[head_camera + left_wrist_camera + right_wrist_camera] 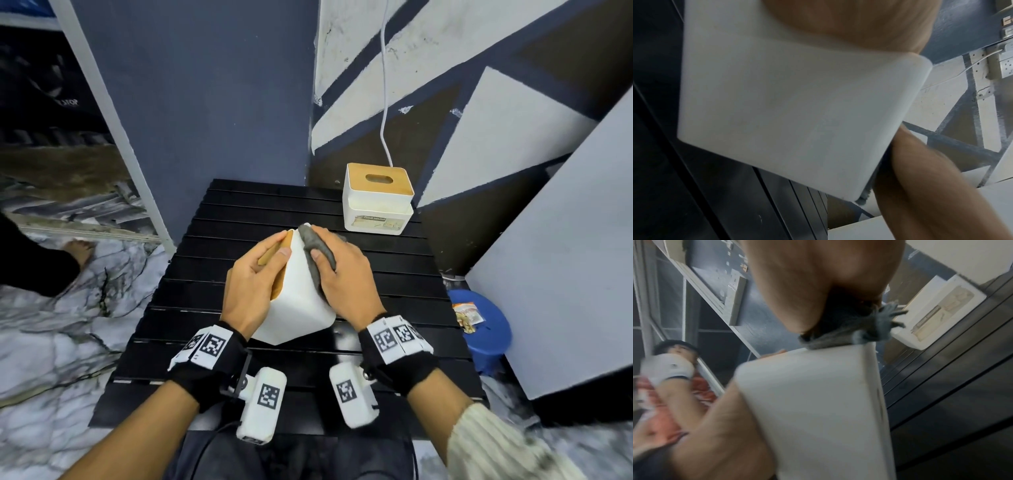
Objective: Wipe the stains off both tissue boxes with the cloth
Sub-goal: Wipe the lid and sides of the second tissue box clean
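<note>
- The near tissue box (294, 301), white with a wooden lid, sits tilted over the middle of the black slatted table (205, 342); its lid faces left.
- The left hand (255, 284) grips the near tissue box on the lid side, thumb on the white face, fingers laid across the wood.
- The right hand (342, 281) holds the grey cloth (317, 250) against the right face of this box, thumb curled on top of the cloth.
- In the right wrist view, the cloth's frayed edge (875, 324) protrudes past the box edge.
- The second tissue box (376, 198) stands upright at the far right corner of the table, apart from both hands.
- A white cable (385, 85) hangs down the wall behind it.
- A blue stool (486, 329) stands to the right of the table.
</note>
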A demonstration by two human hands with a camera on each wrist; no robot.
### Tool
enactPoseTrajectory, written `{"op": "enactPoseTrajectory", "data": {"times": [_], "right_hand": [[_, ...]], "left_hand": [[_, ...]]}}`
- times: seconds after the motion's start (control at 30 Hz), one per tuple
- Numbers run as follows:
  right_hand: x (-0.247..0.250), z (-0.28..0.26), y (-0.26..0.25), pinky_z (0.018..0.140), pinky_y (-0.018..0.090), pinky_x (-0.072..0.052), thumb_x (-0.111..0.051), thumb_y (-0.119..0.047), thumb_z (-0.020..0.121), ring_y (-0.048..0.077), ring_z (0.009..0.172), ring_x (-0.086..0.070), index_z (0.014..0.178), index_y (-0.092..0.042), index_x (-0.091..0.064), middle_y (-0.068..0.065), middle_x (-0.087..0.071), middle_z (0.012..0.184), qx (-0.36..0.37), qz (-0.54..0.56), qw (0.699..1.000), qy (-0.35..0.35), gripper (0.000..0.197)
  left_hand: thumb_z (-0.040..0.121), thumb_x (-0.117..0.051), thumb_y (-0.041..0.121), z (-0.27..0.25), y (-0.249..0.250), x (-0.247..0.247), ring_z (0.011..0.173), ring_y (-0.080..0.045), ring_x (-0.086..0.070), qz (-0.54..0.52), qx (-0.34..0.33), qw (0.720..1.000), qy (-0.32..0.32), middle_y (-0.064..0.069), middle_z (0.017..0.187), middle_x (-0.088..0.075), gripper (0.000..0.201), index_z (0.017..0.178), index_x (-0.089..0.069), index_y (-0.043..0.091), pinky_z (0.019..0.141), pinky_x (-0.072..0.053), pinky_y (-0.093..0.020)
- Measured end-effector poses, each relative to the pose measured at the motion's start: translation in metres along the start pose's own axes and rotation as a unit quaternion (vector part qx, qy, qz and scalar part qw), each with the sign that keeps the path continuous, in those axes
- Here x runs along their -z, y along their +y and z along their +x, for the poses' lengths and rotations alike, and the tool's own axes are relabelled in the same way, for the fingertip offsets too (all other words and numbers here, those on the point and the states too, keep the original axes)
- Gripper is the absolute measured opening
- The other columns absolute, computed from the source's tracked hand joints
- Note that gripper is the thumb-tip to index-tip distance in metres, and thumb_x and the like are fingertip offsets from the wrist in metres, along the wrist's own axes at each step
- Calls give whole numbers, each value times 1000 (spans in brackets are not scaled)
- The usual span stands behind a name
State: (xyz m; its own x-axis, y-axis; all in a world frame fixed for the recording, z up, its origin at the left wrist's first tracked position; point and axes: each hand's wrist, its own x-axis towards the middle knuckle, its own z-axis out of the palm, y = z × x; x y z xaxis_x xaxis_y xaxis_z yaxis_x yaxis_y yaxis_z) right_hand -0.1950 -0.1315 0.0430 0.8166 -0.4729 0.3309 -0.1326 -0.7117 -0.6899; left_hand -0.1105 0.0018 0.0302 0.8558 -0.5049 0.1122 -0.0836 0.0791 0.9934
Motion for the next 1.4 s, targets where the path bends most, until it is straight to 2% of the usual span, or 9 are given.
{"op": "enactPoseTrajectory", "data": {"times": [0.13, 0.27, 0.33, 0.47, 0.73, 0.93, 1.07, 1.27, 1.4], "right_hand": [[1, -6, -13, 98, 24, -35, -49, -20, 96, 15, 116, -49, 136, -29, -48, -6, -57, 129, 34, 13, 999, -2, 41], [-2, 12, -1, 106, 40, -38, -48, -24, 97, 19, 122, -49, 135, -30, -49, -7, -57, 132, 20, 9, 1000, -9, 39], [-1, 15, 7, 106, 41, -38, -46, -25, 97, 20, 122, -48, 135, -30, -48, -7, -56, 132, 0, 1, 1000, -7, 39], [2, 1, 11, 104, 26, -33, -47, -23, 97, 19, 123, -47, 136, -29, -48, -5, -55, 134, -23, 16, 1000, 2, 39], [7, 15, 21, 105, 31, -37, -47, -24, 99, 20, 119, -52, 135, -29, -49, -5, -59, 130, -39, 31, 999, 1, 37], [8, -3, 16, 98, 10, -28, -50, -18, 97, 11, 121, -47, 135, -27, -50, -6, -57, 133, -20, 30, 999, -4, 40], [9, 14, 7, 105, 26, -35, -51, -21, 97, 14, 121, -49, 135, -30, -50, -6, -58, 132, 15, 18, 1000, -20, 39], [22, 39, 22, 85, 11, -37, -47, -26, 98, 11, 107, -54, 124, -37, -57, -15, -60, 109, -91, 70, 991, -72, 29], [32, 36, 27, 76, 5, -36, -49, -25, 98, 6, 104, -53, 124, -34, -57, -16, -59, 108, -101, 103, 986, -87, 29]], "left_hand": [[98, -63, 32, -2, 2, 0, 112, 3, -64, 9, -6, 1000, -12, 19, 114, -73, 28, 125, -67, 36, 102, -48, -26], [98, -63, 31, -2, 2, 1, 114, 3, -64, 13, 3, 1000, -6, 18, 118, -72, 32, 129, -67, 32, 102, -49, -26], [98, -63, 30, -1, 2, 2, 111, 2, -66, 10, 2, 1000, -2, 17, 116, -73, 32, 130, -67, 30, 100, -50, -26], [97, -63, 31, 0, 1, 5, 112, 0, -66, 15, 2, 1000, -5, 16, 118, -73, 32, 129, -68, 30, 100, -51, -27], [97, -63, 27, 1, 3, 4, 111, -3, -68, 7, 11, 999, -30, 15, 117, -74, 30, 126, -68, 34, 100, -52, -31], [95, -63, 35, 2, -1, 11, 116, -8, -66, 8, 7, 1000, -24, 13, 121, -72, 34, 129, -68, 31, 104, -51, -39], [98, -61, 27, 3, 1, 9, 113, -5, -67, 10, 9, 999, -38, 13, 119, -73, 33, 131, -66, 28, 102, -51, -33], [97, -63, 26, 2, 3, 7, 112, -8, -68, -2, 12, 999, -44, 11, 119, -73, 31, 128, -68, 29, 100, -52, -35], [96, -64, 21, 1, 4, 9, 114, -6, -67, -9, -5, 998, -57, 11, 119, -74, 30, 125, -69, 27, 101, -50, -30]]}}
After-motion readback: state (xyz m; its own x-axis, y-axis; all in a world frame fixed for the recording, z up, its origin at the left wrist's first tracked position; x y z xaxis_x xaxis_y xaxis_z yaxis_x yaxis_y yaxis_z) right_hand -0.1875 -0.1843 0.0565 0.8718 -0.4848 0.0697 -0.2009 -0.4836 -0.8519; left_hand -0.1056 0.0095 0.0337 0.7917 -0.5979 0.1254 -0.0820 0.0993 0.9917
